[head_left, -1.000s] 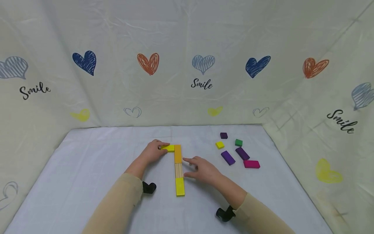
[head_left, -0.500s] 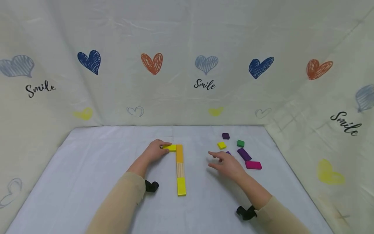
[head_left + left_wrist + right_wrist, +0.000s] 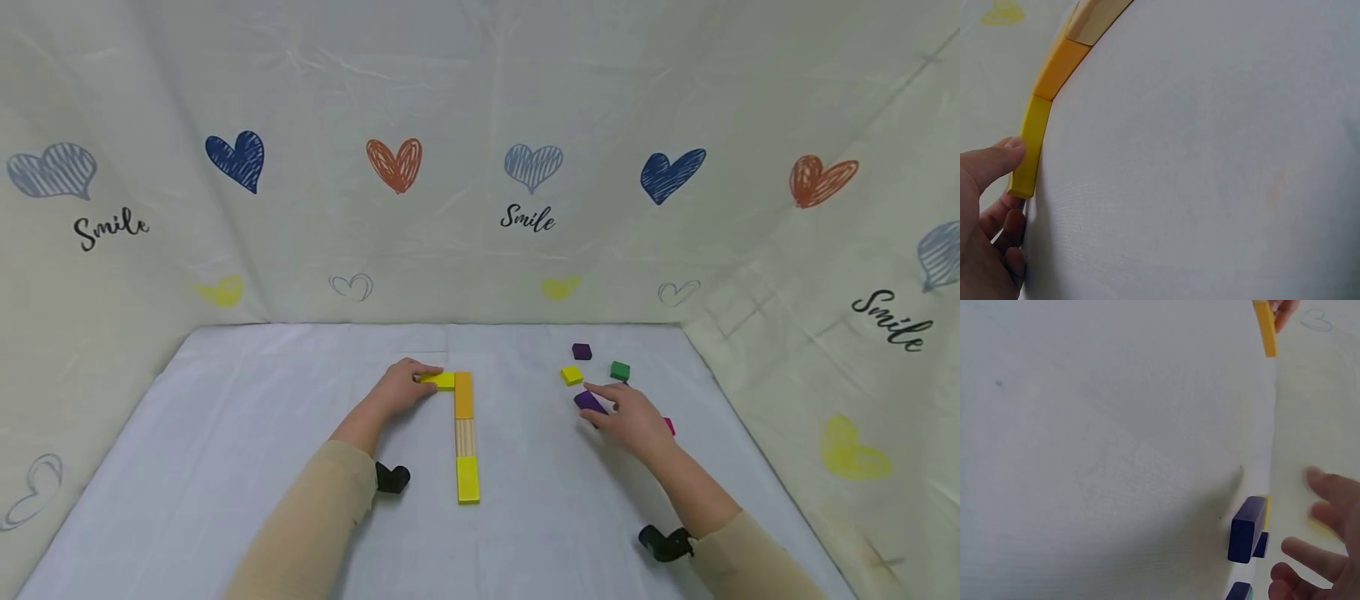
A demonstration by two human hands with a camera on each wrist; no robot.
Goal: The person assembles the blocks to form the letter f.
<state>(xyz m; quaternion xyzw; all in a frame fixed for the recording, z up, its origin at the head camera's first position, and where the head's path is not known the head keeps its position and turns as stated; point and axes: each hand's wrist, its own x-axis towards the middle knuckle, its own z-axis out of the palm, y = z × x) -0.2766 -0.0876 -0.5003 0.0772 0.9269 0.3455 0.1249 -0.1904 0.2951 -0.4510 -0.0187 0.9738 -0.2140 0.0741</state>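
My left hand (image 3: 397,390) pinches the left end of a yellow block (image 3: 1034,144) lying flat on the white cloth, thumb on its near side. That block butts against an orange block (image 3: 463,394), which heads a straight row with a striped bare-wood block (image 3: 465,437) and another yellow block (image 3: 468,481). Over on the right, my right hand (image 3: 633,421) hovers at a purple block (image 3: 588,402), thumb and forefinger spread to either side. In the right wrist view, a gap shows between those fingers and the purple block (image 3: 1247,528).
Behind the right hand lie a small dark purple block (image 3: 581,352), a small yellow block (image 3: 572,375) and a green block (image 3: 619,371). A pink block (image 3: 669,426) is mostly hidden by that hand. A heart-printed curtain (image 3: 450,242) borders the table.
My right hand has left the row's right side and moved right to the purple block. My left hand has stayed on the yellow block. The head view has shifted slightly.
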